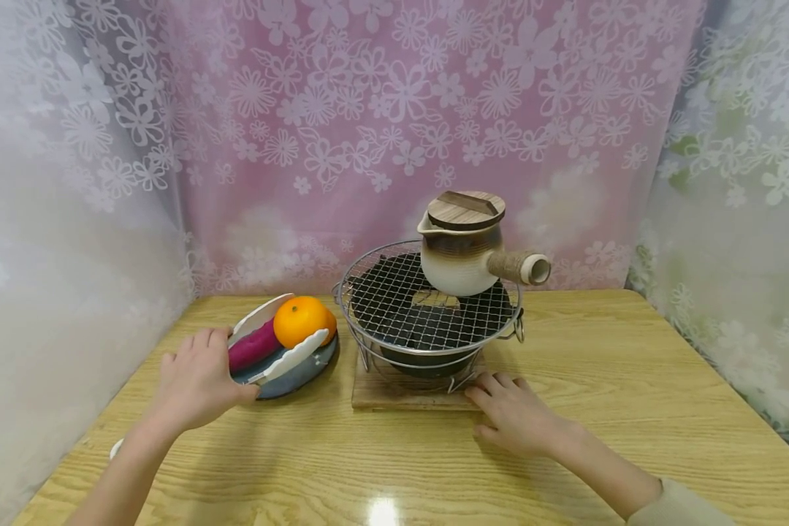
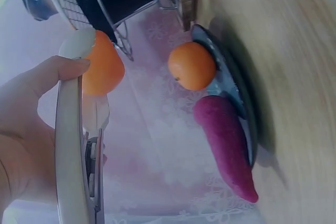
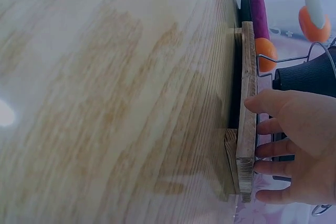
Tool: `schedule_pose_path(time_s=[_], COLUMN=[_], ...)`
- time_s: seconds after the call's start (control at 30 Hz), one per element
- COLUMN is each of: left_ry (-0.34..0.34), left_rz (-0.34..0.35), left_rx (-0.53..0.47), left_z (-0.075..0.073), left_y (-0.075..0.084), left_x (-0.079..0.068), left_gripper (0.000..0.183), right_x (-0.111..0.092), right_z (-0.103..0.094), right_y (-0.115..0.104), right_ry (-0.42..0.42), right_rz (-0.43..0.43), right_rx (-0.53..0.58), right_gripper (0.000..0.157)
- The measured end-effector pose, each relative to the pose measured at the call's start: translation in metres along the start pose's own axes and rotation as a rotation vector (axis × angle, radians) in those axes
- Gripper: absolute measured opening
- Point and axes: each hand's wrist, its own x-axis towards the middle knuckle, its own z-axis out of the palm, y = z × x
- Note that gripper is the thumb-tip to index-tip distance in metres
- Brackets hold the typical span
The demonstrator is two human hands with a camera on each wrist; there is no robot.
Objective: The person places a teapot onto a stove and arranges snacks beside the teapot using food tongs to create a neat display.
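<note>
My left hand (image 1: 197,376) grips white tongs (image 1: 294,358), its thumb on one arm and its fingers on the other. Between the tongs' scalloped tips is an orange (image 2: 105,64), held up above the dark plate (image 1: 302,378). On that plate lie a second orange (image 2: 192,66) and a purple sweet potato (image 2: 224,142). My right hand (image 1: 516,413) rests at the near right corner of a wooden board (image 3: 245,145), its fingers loosely bent and touching the edge. A round tabletop grill (image 1: 427,343) with a wire mesh top stands on this board.
A cream and brown side-handled teapot (image 1: 456,263) with a wooden lid sits on the mesh's far right part. Floral curtains (image 1: 434,109) enclose the wooden table (image 1: 342,467) at the back and sides. A small white object (image 1: 115,448) shows behind my left forearm.
</note>
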Motion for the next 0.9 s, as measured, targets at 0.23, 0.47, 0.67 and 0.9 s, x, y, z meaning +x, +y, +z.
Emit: schedule_pose_path(time_s=[0.23, 0.47, 0.67, 0.9], left_ry=[-0.022, -0.043, -0.056, -0.050], left_rz=[-0.007, -0.002, 0.011, 0.023], left_rx=[-0.036, -0.054, -0.083, -0.082], left_z=[-0.011, -0.019, -0.025, -0.030], left_y=[0.006, 0.011, 0.014, 0.019], left_x=[0.003, 0.006, 0.008, 0.012], left_gripper=[0.086, 0.085, 0.086, 0.080], right_x=[-0.001, -0.001, 0.000, 0.000], right_z=[0.001, 0.002, 0.001, 0.001], right_y=[0.000, 0.000, 0.002, 0.003], right_ry=[-0.001, -0.003, 0.013, 0.000], right_rz=[0.006, 0.003, -0.005, -0.008], right_rx=[0.001, 0.007, -0.017, -0.012], right_gripper=[0.041, 0.042, 0.041, 0.042])
